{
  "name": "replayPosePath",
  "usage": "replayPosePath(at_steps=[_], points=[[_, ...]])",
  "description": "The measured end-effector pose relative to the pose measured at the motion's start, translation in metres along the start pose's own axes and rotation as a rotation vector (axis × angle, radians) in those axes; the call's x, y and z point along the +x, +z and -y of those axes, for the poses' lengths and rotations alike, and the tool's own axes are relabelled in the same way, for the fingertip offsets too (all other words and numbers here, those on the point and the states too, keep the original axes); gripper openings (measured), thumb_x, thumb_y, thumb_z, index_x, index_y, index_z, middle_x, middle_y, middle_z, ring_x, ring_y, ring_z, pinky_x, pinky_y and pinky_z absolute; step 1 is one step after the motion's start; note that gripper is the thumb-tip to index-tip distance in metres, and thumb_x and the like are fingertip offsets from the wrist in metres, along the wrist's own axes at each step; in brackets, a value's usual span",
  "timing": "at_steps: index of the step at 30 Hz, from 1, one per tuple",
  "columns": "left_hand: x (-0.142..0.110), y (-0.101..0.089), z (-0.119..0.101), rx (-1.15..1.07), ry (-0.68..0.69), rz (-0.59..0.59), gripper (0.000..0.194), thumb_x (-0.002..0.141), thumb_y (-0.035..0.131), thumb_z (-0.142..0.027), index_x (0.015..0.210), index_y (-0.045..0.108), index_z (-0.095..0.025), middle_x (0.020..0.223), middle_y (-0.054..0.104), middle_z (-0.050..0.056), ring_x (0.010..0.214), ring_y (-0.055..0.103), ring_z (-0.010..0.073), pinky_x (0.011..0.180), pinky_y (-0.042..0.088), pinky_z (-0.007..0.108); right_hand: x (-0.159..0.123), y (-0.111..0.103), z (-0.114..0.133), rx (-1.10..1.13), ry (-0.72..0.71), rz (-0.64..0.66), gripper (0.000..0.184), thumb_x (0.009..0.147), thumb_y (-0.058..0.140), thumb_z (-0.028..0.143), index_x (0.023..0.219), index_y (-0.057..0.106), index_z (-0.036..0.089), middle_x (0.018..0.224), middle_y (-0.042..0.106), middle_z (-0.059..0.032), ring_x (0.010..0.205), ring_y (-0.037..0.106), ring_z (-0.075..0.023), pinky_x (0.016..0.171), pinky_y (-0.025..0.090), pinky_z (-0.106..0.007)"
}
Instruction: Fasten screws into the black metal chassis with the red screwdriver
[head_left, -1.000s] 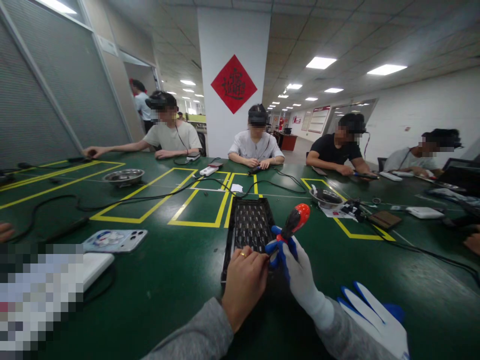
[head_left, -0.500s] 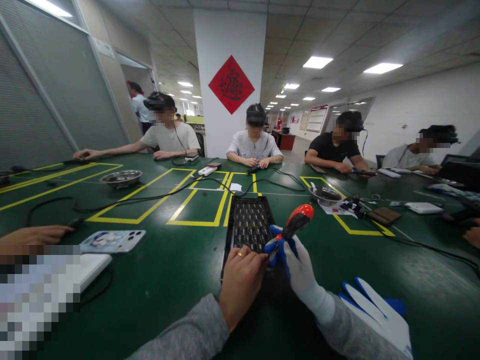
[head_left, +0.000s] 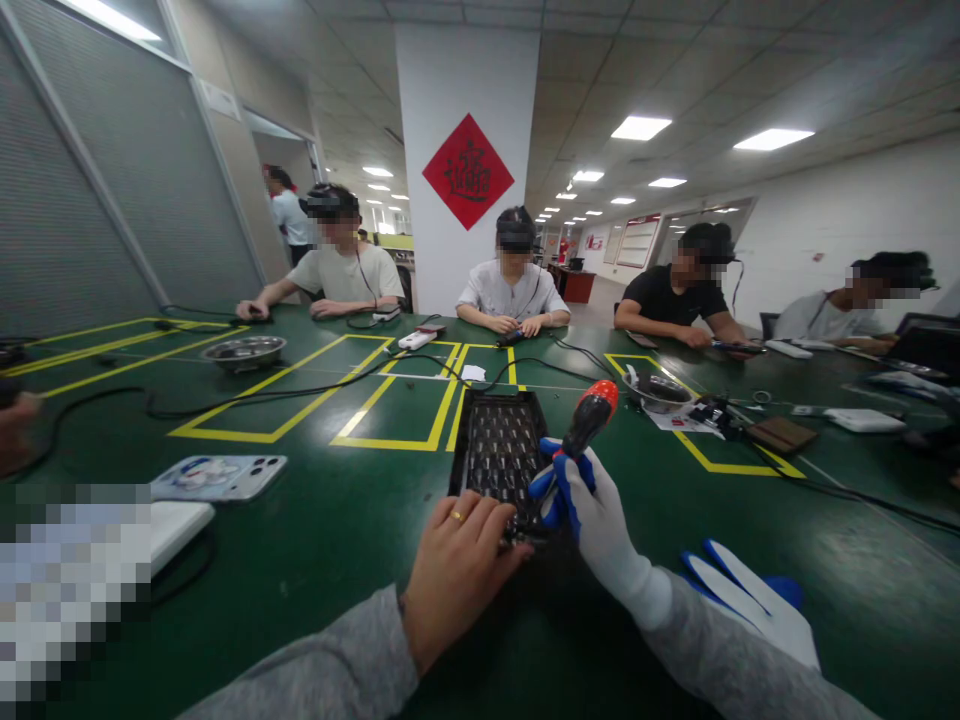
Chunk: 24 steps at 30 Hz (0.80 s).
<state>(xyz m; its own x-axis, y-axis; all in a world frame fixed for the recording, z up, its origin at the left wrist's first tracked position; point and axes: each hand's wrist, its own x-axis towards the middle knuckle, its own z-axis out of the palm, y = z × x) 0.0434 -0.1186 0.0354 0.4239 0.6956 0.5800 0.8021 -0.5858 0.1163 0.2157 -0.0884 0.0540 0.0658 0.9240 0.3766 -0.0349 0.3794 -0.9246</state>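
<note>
Green table [head_left: 315, 590] w/ black tray [head_left: 463, 440] on it. L hand [head_left: 454, 560] bare, bent over tray's near end, can't tell if pinching anything; gloved R hand [head_left: 596, 505], by tray's R edge, pinching screwdriver [head_left: 589, 425], handle up. Beyond tray, seated person [head_left: 514, 290].

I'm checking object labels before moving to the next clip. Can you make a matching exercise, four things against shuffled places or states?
1. Screwdriver
2. Loose glove
3. Smartphone
4. Left hand

A. Lying beside the right sleeve
B. Bare, with a ring
C. Held handle-up in the gloved right hand
D. Lying on the green table, left of the black tray

Pairs: 1-C, 2-A, 3-D, 4-B
</note>
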Motion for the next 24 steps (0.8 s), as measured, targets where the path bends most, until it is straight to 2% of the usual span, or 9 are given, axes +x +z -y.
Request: replayPosePath(at_steps=[3,9,15,19,24], points=[[-0.001,0.000,-0.002,0.015,-0.001,-0.015,0.026,0.082,0.057,-0.038,0.099,0.057,-0.018,0.092,0.062,0.005,0.087,0.052,0.0219,0.075,0.035,0.036,-0.003,-0.001,-0.005,-0.069,-0.063,-0.019,0.030,0.086,0.048,0.041,0.105,0.056,0.019,0.079,0.061,-0.0016,0.070,0.057,-0.0131,0.065,0.049,-0.025],[0.009,0.005,-0.015,0.109,0.010,0.000,0.012,0.082,0.056,-0.030,0.086,0.059,-0.018,0.085,0.059,0.004,0.082,0.050,0.0211,0.072,0.034,0.036,-0.010,0.003,0.000,-0.118,-0.127,-0.001,0.031,0.087,0.046,0.040,0.105,0.056,0.017,0.074,0.059,-0.0008,0.068,0.055,-0.0138,0.065,0.047,-0.026],[0.012,0.011,-0.022,0.086,-0.029,-0.013,0.005,0.082,0.054,-0.017,0.079,0.057,-0.018,0.083,0.059,0.004,0.081,0.049,0.0198,0.072,0.034,0.035,-0.013,0.003,0.008,-0.068,-0.085,0.032,0.032,0.084,0.050,0.039,0.108,0.055,0.018,0.082,0.061,-0.0018,0.072,0.057,-0.0139,0.066,0.048,-0.026],[0.010,0.013,-0.020,0.008,-0.070,-0.015,0.009,0.084,0.051,-0.017,0.080,0.058,-0.018,0.082,0.057,0.002,0.079,0.049,0.0181,0.071,0.035,0.033,-0.015,0.000,0.005,-0.020,-0.059,0.063,0.036,0.087,0.047,0.038,0.115,0.055,0.018,0.086,0.062,-0.0024,0.079,0.057,-0.0148,0.072,0.047,-0.027],[0.012,0.011,-0.019,-0.043,-0.086,-0.005,0.009,0.085,0.051,-0.017,0.086,0.060,-0.019,0.088,0.056,0.003,0.081,0.049,0.0173,0.073,0.036,0.033,-0.016,-0.004,0.000,0.025,-0.023,0.098,0.040,0.088,0.045,0.040,0.121,0.052,0.019,0.091,0.063,-0.0036,0.075,0.058,-0.0139,0.066,0.049,-0.025]])
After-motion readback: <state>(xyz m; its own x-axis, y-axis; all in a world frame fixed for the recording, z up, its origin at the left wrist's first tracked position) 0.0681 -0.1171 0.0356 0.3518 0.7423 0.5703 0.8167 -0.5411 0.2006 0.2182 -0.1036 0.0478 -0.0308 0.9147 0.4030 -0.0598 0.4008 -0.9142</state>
